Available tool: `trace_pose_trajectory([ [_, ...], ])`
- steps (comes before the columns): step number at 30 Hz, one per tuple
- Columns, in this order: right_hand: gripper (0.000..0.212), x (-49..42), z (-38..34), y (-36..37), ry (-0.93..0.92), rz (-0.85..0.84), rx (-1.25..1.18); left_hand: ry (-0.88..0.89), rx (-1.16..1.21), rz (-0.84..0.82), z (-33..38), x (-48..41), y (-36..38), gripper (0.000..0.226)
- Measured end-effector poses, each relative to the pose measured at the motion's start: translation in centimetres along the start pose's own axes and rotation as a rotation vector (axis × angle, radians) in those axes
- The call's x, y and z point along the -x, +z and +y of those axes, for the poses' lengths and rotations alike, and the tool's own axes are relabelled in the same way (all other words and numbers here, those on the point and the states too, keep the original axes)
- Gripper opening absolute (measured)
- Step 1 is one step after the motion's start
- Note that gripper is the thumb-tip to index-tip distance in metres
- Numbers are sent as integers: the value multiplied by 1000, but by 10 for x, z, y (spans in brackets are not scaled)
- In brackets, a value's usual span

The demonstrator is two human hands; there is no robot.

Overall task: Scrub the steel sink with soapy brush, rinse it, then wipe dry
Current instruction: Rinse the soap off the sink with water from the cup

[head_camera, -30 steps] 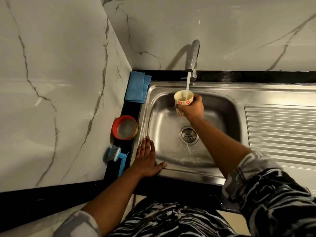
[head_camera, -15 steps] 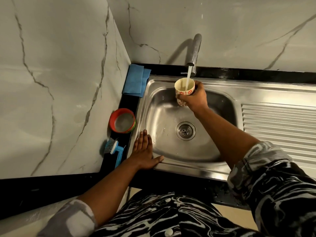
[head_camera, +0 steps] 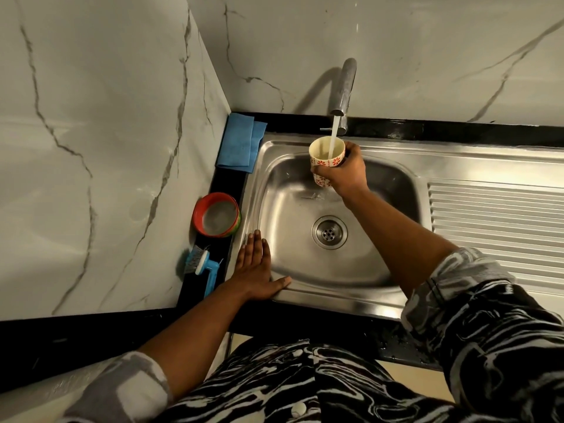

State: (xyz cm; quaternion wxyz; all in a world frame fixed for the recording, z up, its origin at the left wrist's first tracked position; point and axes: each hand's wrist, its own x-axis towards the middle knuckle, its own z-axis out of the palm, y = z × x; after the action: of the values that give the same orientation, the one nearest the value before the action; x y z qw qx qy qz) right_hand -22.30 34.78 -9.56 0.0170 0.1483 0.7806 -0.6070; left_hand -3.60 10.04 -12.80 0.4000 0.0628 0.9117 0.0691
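The right hand [head_camera: 345, 174] is gripping a cup [head_camera: 326, 152] under the running tap [head_camera: 345, 87] at twelve o'clock of the steel sink [head_camera: 305, 267], apparently filling it for rinsing, while the left hand [head_camera: 254, 270] is resting flat on its rim at eight o'clock, and pouring around the basin is probably coming next.

Left hand [head_camera: 254, 271] is laid flat, palm down, fingers straight and pressed together, thumb splayed out to the side. Right arm is stretched well forward, forearm bare, and the right hand [head_camera: 346, 172] is curled round a cup [head_camera: 325, 154] that's held upright
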Motion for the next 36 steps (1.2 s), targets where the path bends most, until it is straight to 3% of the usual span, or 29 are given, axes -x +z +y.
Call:
trace_pose_trajectory([
  [36,95,28,25,9,29,86,-29,-19,-17,-48,4,-2,-8,127],
])
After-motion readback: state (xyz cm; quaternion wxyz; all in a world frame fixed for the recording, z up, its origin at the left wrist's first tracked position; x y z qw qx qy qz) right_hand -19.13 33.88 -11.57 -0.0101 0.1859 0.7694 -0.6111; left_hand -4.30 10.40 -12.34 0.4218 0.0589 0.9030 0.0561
